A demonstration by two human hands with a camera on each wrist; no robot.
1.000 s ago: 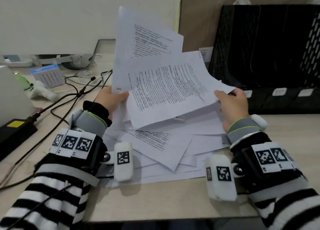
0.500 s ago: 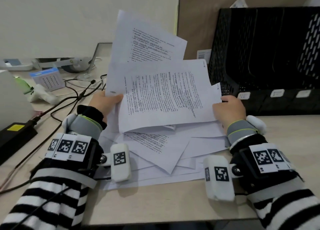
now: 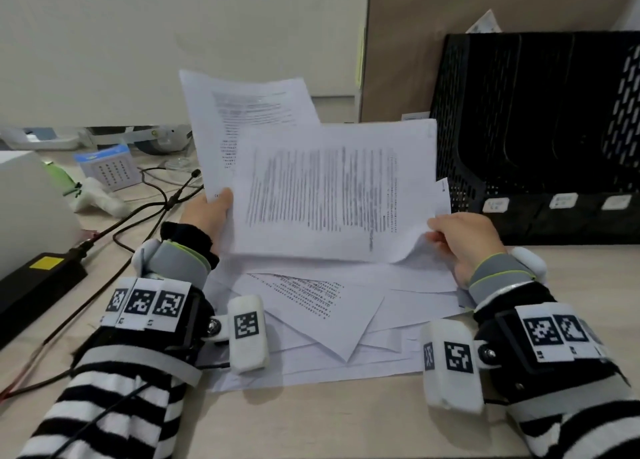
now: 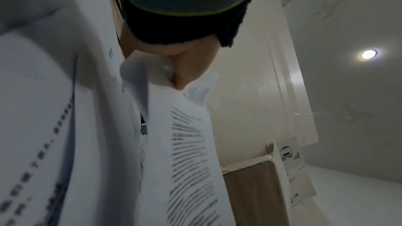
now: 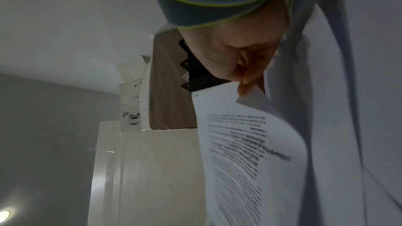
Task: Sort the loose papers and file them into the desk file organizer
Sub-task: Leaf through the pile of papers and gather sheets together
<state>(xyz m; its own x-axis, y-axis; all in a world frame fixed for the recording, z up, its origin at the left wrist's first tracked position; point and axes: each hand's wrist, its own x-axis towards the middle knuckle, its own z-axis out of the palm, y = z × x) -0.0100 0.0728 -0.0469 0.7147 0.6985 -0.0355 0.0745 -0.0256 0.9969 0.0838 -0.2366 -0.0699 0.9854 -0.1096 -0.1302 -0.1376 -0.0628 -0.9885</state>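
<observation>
Both hands pinch printed sheets (image 3: 332, 195): left hand (image 3: 207, 213), right hand (image 3: 464, 237). Loosely held, sheets could slip onto the bench pile (image 3: 311, 320).

Two printed sheets (image 3: 332, 195) (text blurred) are held raised and tilted above a scattered pile of papers (image 3: 329, 316) on the tabletop; a black mesh file organizer (image 3: 540, 129) stands upright at the right rear.

White printed paper sheets (image 3: 332, 195) carry dense black text, the perforated plastic file organizer (image 3: 533, 123) is black, and the knitted sleeves (image 3: 114, 413) are black-and-white striped with grey, yellow-green-edged cuffs.
</observation>
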